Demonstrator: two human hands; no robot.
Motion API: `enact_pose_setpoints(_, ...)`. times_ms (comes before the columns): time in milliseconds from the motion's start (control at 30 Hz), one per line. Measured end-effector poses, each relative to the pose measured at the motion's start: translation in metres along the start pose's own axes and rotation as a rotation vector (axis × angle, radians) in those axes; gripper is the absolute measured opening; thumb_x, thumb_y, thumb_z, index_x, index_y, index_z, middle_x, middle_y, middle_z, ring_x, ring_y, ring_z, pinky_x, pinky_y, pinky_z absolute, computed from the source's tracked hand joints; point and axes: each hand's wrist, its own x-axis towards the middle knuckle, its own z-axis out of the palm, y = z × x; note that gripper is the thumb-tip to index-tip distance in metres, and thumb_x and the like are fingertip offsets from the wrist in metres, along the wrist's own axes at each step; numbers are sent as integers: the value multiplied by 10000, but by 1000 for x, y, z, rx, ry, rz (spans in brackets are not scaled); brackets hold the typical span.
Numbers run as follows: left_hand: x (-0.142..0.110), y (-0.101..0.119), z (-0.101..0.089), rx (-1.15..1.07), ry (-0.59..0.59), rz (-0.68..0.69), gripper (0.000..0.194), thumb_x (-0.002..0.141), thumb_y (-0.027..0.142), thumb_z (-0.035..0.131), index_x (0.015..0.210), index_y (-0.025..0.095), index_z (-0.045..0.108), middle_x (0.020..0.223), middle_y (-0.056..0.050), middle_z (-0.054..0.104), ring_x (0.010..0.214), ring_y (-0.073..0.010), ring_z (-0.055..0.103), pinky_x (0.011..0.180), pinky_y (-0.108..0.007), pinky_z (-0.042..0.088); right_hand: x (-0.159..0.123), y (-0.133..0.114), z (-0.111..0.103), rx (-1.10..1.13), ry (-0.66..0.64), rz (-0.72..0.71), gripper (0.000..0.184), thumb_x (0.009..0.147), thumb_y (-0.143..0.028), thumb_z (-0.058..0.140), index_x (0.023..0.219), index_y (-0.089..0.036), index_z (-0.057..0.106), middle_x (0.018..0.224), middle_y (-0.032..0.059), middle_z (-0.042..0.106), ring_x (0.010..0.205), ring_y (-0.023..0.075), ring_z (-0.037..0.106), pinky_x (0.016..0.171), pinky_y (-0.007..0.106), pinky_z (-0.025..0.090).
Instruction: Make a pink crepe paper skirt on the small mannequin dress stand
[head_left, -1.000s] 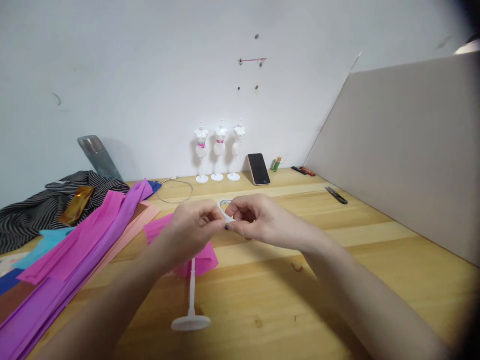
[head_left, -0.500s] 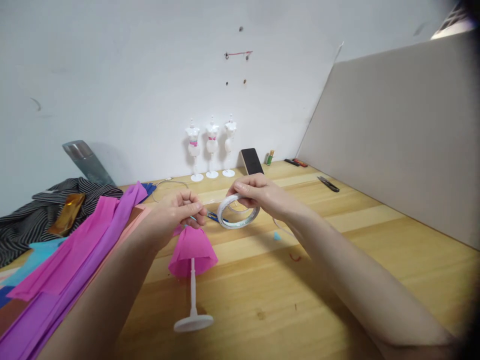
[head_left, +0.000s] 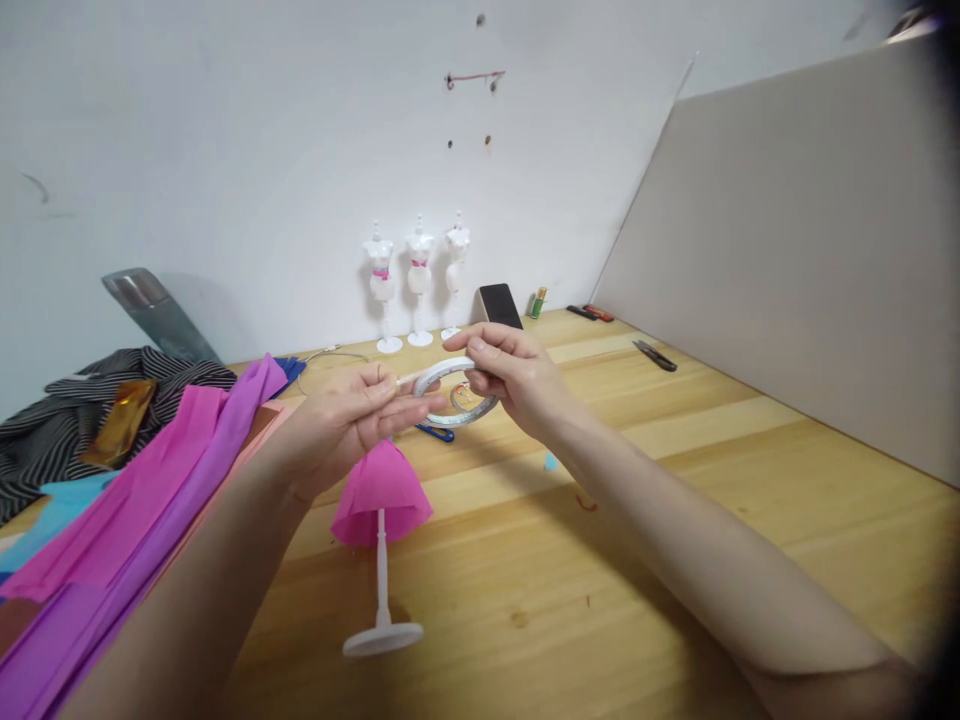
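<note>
Pale wood tabletop (head_left: 750, 520) runs back to a white wall, with a grey board standing along the right. At far left lie a striped cloth (head_left: 45, 430) and long folded sheets of pink and purple crepe paper (head_left: 150, 520). Next comes the left hand (head_left: 349, 425), its thumb and fingers pinched shut on what looks like the loose end of tape. Just below it stands a small white mannequin stand (head_left: 381, 610) dressed in a pink paper skirt (head_left: 381, 492). The right hand (head_left: 514, 375) grips the tape roll (head_left: 454, 390) by its rim, held above the table between the two hands. That roll looks light and stiff, its free end thin and sticky, so rim and tip are the sensible holds. Behind stand three mannequins (head_left: 416, 285), a phone (head_left: 499, 305) and scissors (head_left: 654, 355).
</note>
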Motion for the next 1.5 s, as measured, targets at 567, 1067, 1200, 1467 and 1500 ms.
enact_pose_setpoints(567, -2, 13, -16, -92, 45, 118, 153, 815, 68, 589, 663, 86, 596, 905, -172, 721, 1087, -322, 654, 1079, -487, 432, 10, 83, -5, -1203, -344, 76, 225, 785, -181, 596, 1000, -150, 653, 1032, 118, 659, 997, 240, 592, 867, 334, 433)
enact_pose_setpoints(1067, 1, 9, -14, -207, -15, 291, 153, 793, 28, 574, 663, 96, 616, 695, -44, 606, 896, -176, 656, 1120, -486, 371, 8, 66, 6, -978, -286, 395, 158, 711, -105, 451, 743, -145, 601, 673, 62, 614, 627, 167, 559, 560, 262, 348)
enact_pose_setpoints(1200, 1, 10, -16, -202, -31, 334, 180, 806, 52, 574, 639, 108, 612, 686, -39, 591, 945, -182, 645, 1125, -449, 371, 7, 41, 4, -767, -328, 412, 116, 763, -187, 435, 726, -161, 542, 569, -24, 460, 467, 89, 386, 458, 222, 271)
enact_pose_setpoints(1467, 6, 4, -16, -213, -63, 354, 198, 813, 60, 581, 624, 113, 612, 706, -37, 605, 892, -154, 642, 1130, -430, 354, -3, 8, 5, -72, -224, 349, 401, 811, -509, 509, 776, -123, 613, 567, -43, 393, 449, 63, 304, 418, 211, 178)
enact_pose_setpoints(1500, 7, 3, -15, -211, -68, 343, 203, 819, 60, 574, 628, 111, 619, 712, -39, 610, 882, -149, 641, 1126, -423, 357, -6, 5, 9, -41, -232, 361, 381, 812, -493, 516, 776, -125, 611, 567, -39, 404, 450, 67, 329, 415, 212, 193)
